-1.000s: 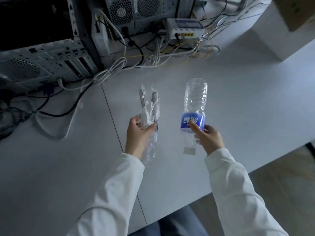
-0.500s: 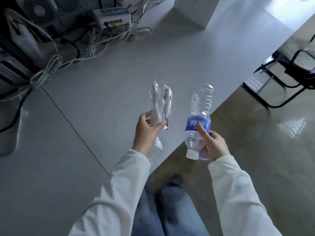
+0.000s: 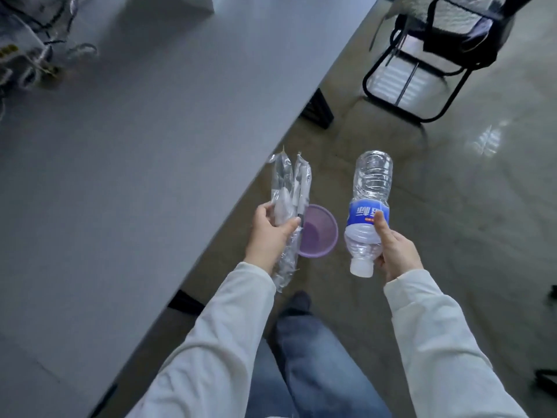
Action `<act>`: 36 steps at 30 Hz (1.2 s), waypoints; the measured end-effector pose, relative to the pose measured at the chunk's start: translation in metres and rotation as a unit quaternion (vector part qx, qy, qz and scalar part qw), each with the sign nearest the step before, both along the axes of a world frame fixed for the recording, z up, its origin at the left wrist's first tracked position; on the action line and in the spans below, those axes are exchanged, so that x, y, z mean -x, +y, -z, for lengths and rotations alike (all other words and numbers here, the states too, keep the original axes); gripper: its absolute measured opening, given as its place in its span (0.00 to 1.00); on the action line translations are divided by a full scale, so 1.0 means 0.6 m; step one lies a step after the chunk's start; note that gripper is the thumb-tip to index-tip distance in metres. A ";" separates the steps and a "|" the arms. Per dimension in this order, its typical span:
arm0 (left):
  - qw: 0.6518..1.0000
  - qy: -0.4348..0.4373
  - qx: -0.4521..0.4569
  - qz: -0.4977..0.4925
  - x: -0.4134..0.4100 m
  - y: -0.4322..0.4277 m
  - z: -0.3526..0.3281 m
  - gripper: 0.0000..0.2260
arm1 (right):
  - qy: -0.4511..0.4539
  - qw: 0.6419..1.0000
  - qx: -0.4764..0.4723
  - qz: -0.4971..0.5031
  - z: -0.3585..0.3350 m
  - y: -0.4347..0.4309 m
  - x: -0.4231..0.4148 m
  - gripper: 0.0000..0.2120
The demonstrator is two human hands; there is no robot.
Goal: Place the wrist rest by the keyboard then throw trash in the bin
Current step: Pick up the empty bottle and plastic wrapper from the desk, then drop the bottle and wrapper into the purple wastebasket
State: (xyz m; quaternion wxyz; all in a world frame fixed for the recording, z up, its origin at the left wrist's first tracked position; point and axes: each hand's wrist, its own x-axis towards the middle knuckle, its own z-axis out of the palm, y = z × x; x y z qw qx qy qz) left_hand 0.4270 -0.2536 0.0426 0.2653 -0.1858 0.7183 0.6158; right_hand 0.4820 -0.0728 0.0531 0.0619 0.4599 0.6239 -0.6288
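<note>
My left hand (image 3: 269,233) grips a crumpled clear plastic wrapper (image 3: 287,194) that sticks up above the fingers and hangs down below them. My right hand (image 3: 394,251) holds an empty clear water bottle (image 3: 369,203) with a blue label, white cap pointing down toward me. A round purple bin (image 3: 319,233) stands on the floor beside the table's edge, directly behind my left hand and partly hidden by it and the wrapper. Both hands hover over the floor, just off the table. No wrist rest or keyboard is in view.
The grey table (image 3: 135,164) fills the left side, its edge running diagonally. Cables and computer gear (image 3: 27,58) lie at its far left corner. A black metal chair (image 3: 437,58) stands on the glossy floor at the upper right. My legs in jeans (image 3: 316,357) are below.
The view has swung right, away from the table and computers toward the floor. Both hands have moved off the tabletop with wrapper and bottle, and the purple bin has come into view.
</note>
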 end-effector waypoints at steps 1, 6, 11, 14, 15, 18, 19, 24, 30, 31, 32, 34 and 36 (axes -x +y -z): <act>1.000 -0.005 0.003 0.002 0.004 0.018 0.012 0.26 | -0.008 1.000 -0.001 0.004 0.009 0.021 -0.003 0.17; 0.998 -0.051 0.012 0.020 0.012 0.081 0.063 0.26 | -0.061 0.997 0.023 0.029 0.070 0.090 -0.010 0.18; 0.993 -0.087 0.064 0.048 0.018 0.097 0.142 0.26 | -0.110 0.990 0.057 0.061 0.158 0.101 -0.001 0.19; 0.989 -0.104 0.085 0.068 0.027 0.102 0.224 0.26 | -0.127 0.986 0.079 0.073 0.246 0.103 0.011 0.20; 0.987 -0.110 0.091 0.075 0.032 0.106 0.269 0.26 | -0.134 0.984 0.083 0.079 0.289 0.105 0.014 0.20; 0.980 -0.134 0.105 0.101 0.046 0.115 0.397 0.26 | -0.161 0.981 0.080 0.076 0.411 0.112 0.024 0.20; 0.978 -0.138 0.112 0.108 0.050 0.117 0.432 0.25 | -0.170 0.980 0.076 0.066 0.444 0.113 0.026 0.20; 0.968 -0.151 0.133 0.149 0.086 0.144 0.655 0.28 | -0.226 0.970 0.078 0.034 0.645 0.121 0.050 0.24; 0.944 -0.132 0.172 0.248 0.130 0.179 0.773 0.41 | -0.258 0.963 0.078 0.018 0.784 0.128 0.108 0.39; 0.938 -0.123 0.186 0.264 0.136 0.182 0.782 0.44 | -0.264 0.961 0.077 0.014 0.791 0.130 0.113 0.40; 0.934 -0.114 0.203 0.272 0.142 0.184 0.780 0.45 | -0.271 0.961 0.064 0.013 0.792 0.131 0.118 0.42; 0.937 -0.093 0.212 0.263 0.149 0.182 0.770 0.45 | -0.279 0.959 0.037 0.023 0.783 0.132 0.118 0.45; 0.945 -0.092 0.192 0.250 0.150 0.180 0.736 0.43 | -0.271 0.962 0.016 0.029 0.745 0.124 0.114 0.43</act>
